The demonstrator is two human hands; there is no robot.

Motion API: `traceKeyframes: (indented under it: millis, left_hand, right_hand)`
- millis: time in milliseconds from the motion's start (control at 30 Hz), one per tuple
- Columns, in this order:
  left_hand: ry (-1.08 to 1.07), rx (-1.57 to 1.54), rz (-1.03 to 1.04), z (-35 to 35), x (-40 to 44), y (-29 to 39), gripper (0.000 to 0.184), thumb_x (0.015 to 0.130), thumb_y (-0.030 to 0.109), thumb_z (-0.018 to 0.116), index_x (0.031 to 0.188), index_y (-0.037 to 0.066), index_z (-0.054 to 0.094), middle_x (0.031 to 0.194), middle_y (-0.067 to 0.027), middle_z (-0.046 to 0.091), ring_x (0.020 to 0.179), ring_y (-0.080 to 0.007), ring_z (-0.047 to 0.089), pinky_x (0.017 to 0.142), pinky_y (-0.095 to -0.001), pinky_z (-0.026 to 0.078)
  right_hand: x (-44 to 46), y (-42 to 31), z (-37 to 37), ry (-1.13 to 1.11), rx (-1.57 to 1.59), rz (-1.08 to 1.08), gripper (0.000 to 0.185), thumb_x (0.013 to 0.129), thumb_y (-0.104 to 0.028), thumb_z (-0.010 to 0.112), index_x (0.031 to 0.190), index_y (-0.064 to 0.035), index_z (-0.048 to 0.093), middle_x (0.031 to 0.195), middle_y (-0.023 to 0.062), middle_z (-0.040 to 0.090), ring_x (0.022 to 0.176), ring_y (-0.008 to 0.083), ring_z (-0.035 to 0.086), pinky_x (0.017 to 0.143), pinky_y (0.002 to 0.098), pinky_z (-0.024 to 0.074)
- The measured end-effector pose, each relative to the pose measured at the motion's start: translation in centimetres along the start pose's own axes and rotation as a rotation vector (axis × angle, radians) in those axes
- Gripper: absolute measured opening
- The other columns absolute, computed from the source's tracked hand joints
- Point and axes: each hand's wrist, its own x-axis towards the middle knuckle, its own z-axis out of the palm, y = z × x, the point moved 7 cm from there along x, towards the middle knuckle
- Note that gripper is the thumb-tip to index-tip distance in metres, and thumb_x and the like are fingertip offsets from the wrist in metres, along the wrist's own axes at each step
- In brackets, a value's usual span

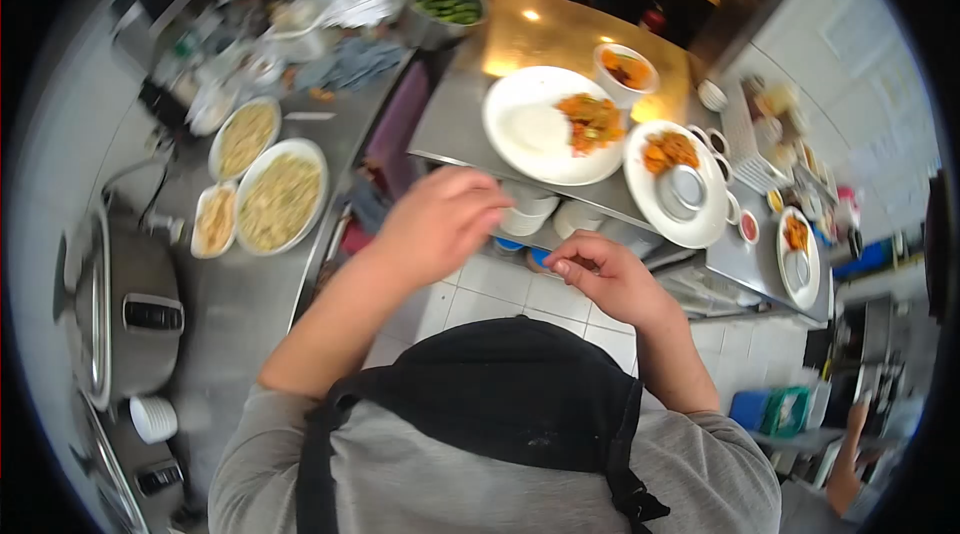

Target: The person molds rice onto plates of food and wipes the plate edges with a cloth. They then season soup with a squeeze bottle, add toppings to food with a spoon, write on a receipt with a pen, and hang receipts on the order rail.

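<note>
Decent gap between left hand [437,221] and right hand [615,279], but the big plate [522,132] and white bowl [627,97] kinda block the far side.

Big plate [522,142]: white, orange-and-green food [592,124]. Second plate [698,226]: white, orange food plus silver-grey metal bowl [683,192]. Cup [626,95]: white, orange contents [625,67]. Counter [452,129]: grey steel, amber glare. Oval dish [320,189]: white, pale-yellow food [278,199]. Apron [500,394]: plain black. Shirt [420,484]: plain grey. Floor tiles [500,286]: white, grey grid lines. Crate [787,412]: teal.
</note>
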Motion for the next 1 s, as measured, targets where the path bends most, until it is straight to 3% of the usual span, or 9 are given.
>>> traceKeyframes:
  millis: [67,100,233,333,567,800,900,967,1000]
  left_hand:
    - [-0.137,-0.101,0.009,4.1,1.6,-0.3,0.023,0.079,0.023,0.063,0.099,0.01,0.063,0.099,-0.0104,0.057,0.095,-0.0285,0.054,0.083,-0.0388,0.044]
    - [-0.06,-0.197,0.082,13.8,13.3,3.7,0.022,0.079,0.023,0.064,0.096,0.01,0.063,0.096,-0.0106,0.056,0.093,-0.0291,0.054,0.082,-0.0393,0.044]
    - [-0.241,-0.135,0.169,24.7,18.5,6.3,0.024,0.077,0.026,0.066,0.092,0.009,0.06,0.094,-0.0099,0.055,0.093,-0.0288,0.053,0.081,-0.0402,0.044]
    - [-0.339,0.072,0.205,30.1,22.4,7.7,0.036,0.069,0.03,0.072,0.093,0.008,0.056,0.098,-0.0099,0.052,0.1,-0.0282,0.049,0.085,-0.0397,0.041]
    - [-0.559,0.268,0.19,35.4,26.4,7.6,0.038,0.062,0.032,0.075,0.086,0.007,0.06,0.098,-0.0116,0.057,0.1,-0.0279,0.052,0.086,-0.041,0.04]
    - [-0.923,0.196,0.254,35.2,29.5,8.1,0.036,0.062,0.034,0.075,0.081,0.009,0.06,0.09,-0.009,0.057,0.092,-0.025,0.054,0.083,-0.0375,0.039]
    - [-1.029,-0.011,0.005,35.1,31.2,5.4,0.037,0.072,0.032,0.071,0.096,0.005,0.061,0.091,-0.0052,0.061,0.092,-0.0205,0.055,0.085,-0.0314,0.04]
    - [-0.737,-0.766,-0.303,35.0,32.4,1.8,0.034,0.084,0.031,0.062,0.105,0.005,0.058,0.094,0.0001,0.06,0.091,-0.0147,0.054,0.083,-0.0276,0.04]
    - [-0.634,-0.928,-0.377,34.7,32.9,0.2,0.033,0.087,0.031,0.058,0.108,0.006,0.056,0.096,0.0013,0.06,0.091,-0.0127,0.054,0.083,-0.0275,0.04]
  right_hand:
    - [-1.3,0.2,1.5,0.06,-0.006,0.074,0.011,0.087,-0.015,0.06,0.094,-0.0064,0.063,0.081,-0.0006,0.053,0.069,0.0074,0.048,0.062,0.0226,0.0415]
    - [-4.5,2.0,-12.2,0.097,-0.14,0.094,0.011,0.087,-0.015,0.06,0.094,-0.0064,0.063,0.081,-0.0006,0.053,0.069,0.0074,0.048,0.062,0.0226,0.0415]
    - [-8.2,4.4,-15.7,0.129,0.042,0.047,0.011,0.085,-0.01,0.063,0.094,-0.0063,0.063,0.08,-0.0008,0.054,0.068,0.006,0.049,0.06,0.0216,0.0404]
    - [-10.4,4.4,-19.5,0.199,0.025,0.009,0.011,0.085,-0.008,0.061,0.096,-0.0057,0.063,0.081,-0.001,0.055,0.067,0.0056,0.05,0.061,0.0209,0.0405]
    - [-14.1,8.5,-24.9,0.452,0.093,0.082,0.01,0.085,-0.008,0.061,0.095,-0.005,0.062,0.08,-0.0004,0.057,0.072,0.0055,0.052,0.063,0.0211,0.0424]
    - [-14.1,12.6,-27.3,0.441,0.102,0.297,0.015,0.084,-0.014,0.06,0.095,-0.0046,0.06,0.077,0.005,0.059,0.074,0.0137,0.058,0.066,0.028,0.0462]
    - [-13.1,13.8,-27.9,0.423,-0.017,0.384,0.014,0.082,-0.016,0.061,0.091,-0.0043,0.059,0.077,0.008,0.059,0.072,0.0187,0.058,0.066,0.031,0.0469]
    - [-11.6,14.4,-28.0,0.404,-0.063,0.41,0.014,0.081,-0.016,0.062,0.088,-0.0039,0.057,0.077,0.0093,0.059,0.072,0.0213,0.059,0.067,0.0323,0.0471]
    - [-10.7,14.2,-28.5,0.452,-0.172,0.365,0.015,0.08,-0.015,0.063,0.085,-0.0036,0.056,0.079,0.0108,0.058,0.073,0.0238,0.059,0.068,0.0339,0.047]
